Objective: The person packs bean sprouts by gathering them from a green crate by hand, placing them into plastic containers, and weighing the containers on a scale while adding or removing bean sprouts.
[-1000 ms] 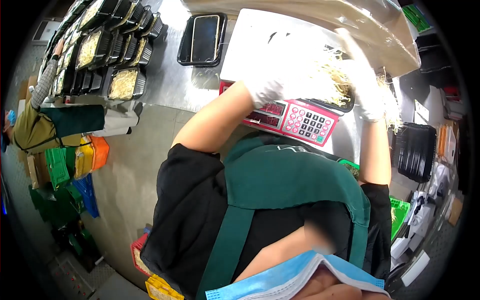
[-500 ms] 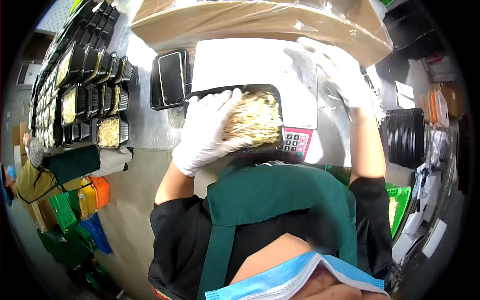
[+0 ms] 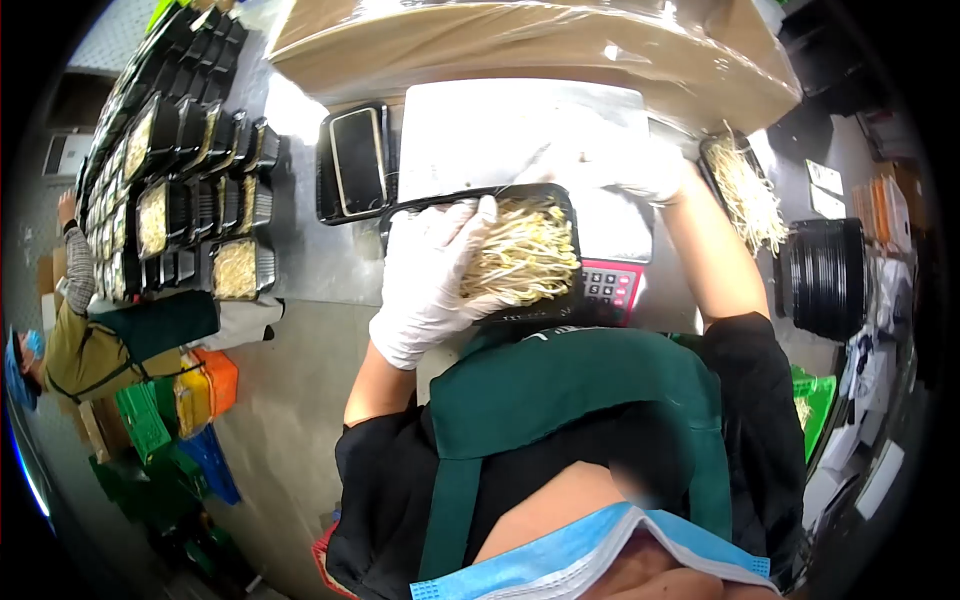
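Note:
My left hand (image 3: 430,280), in a white glove, grips the left side of a black plastic tray (image 3: 545,190), with fingers and thumb spread over its contents. Pale bean sprouts (image 3: 522,255) fill that tray, which I hold in front of my apron, before a scale. The scale has a bright metal plate (image 3: 510,125) and a red-edged keypad (image 3: 612,285), partly covered by the tray. Over the plate's right part is my gloved right hand (image 3: 635,165), pointing left; glare washes out its fingers, so whether they hold anything cannot be made out.
Another tray heaped with sprouts (image 3: 745,200) lies right of my right forearm, near a stack of black trays (image 3: 825,275). Empty black trays (image 3: 352,165) sit left of the scale. Filled trays (image 3: 150,220) are stacked far left, by a co-worker (image 3: 110,335). A plastic-covered carton (image 3: 530,45) stands behind.
My right hand has swung from the scale's right side leftward over the plate, uncovering the sprout heap at right. My left hand still holds the tray. The whole view has shifted slightly.

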The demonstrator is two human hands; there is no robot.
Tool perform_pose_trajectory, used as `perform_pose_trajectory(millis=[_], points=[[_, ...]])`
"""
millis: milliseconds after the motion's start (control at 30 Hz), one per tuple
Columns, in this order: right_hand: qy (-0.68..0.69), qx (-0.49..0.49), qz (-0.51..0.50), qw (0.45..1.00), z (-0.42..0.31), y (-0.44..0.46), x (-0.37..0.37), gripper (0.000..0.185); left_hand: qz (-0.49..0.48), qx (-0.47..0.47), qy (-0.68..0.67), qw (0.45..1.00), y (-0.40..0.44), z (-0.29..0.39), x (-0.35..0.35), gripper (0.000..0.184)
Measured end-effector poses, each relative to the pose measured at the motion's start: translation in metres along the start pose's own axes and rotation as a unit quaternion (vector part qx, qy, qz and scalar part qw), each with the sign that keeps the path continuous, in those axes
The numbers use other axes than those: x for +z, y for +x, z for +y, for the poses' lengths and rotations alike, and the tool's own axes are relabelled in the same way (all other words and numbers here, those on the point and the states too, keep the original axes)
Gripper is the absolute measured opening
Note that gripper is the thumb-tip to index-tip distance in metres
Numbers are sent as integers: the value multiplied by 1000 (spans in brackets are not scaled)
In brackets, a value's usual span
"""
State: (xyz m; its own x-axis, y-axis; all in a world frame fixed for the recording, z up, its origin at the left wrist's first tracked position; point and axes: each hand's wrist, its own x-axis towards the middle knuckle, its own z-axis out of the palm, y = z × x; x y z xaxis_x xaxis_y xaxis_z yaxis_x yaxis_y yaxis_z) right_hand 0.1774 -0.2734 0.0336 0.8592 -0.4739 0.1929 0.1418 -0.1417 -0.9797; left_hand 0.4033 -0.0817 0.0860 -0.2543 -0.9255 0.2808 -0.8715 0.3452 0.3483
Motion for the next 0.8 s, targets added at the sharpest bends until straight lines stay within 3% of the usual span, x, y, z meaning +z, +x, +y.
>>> perform_pose_trajectory(millis=[33,100,133,200,233,267,300,333,400,433,500,533,600,667,733,800], points=[[80,54,24,995,-20,-23,-8,43,0,-2,1,1000,0,0,1,73],[60,136,142,979,-60,-69,-38,38,6,14,9,1000,0,-3,3,73],[-42,162,229,959,-74,-95,-56,36,7,14,10,1000,3,1,0,77],[-3,114,319,941,-68,-145,-93,35,-4,17,11,1000,10,2,1,80],[-191,170,316,914,-47,-175,-116,35,-4,15,-2,1000,14,1,3,79],[-369,222,300,851,-31,-200,-127,35,-52,-16,-21,998,15,-4,7,78],[-516,170,263,798,-36,-197,-112,35,-53,-11,-30,998,24,0,11,78],[-654,114,242,707,-45,-191,-92,35,-51,-9,-38,998,34,2,14,77],[-564,155,229,778,-29,-173,-64,34,-91,-24,27,995,52,9,18,76],[-480,194,207,830,2,-172,-59,38,-62,-5,42,997,57,11,25,75],[-471,314,141,813,19,-152,-38,47,-10,20,54,998,60,8,42,74],[-543,391,93,737,9,-136,-23,52,-10,24,57,998,62,9,42,74],[-556,326,205,737,57,-146,-23,60,26,81,44,995,67,9,41,71],[-507,343,311,727,60,-127,-5,51,-18,43,54,997,60,3,44,78],[-516,296,349,724,67,-111,15,33,-23,30,92,995,61,2,47,77],[-539,245,308,745,76,-112,16,22,-12,55,107,993,64,8,42,74]])
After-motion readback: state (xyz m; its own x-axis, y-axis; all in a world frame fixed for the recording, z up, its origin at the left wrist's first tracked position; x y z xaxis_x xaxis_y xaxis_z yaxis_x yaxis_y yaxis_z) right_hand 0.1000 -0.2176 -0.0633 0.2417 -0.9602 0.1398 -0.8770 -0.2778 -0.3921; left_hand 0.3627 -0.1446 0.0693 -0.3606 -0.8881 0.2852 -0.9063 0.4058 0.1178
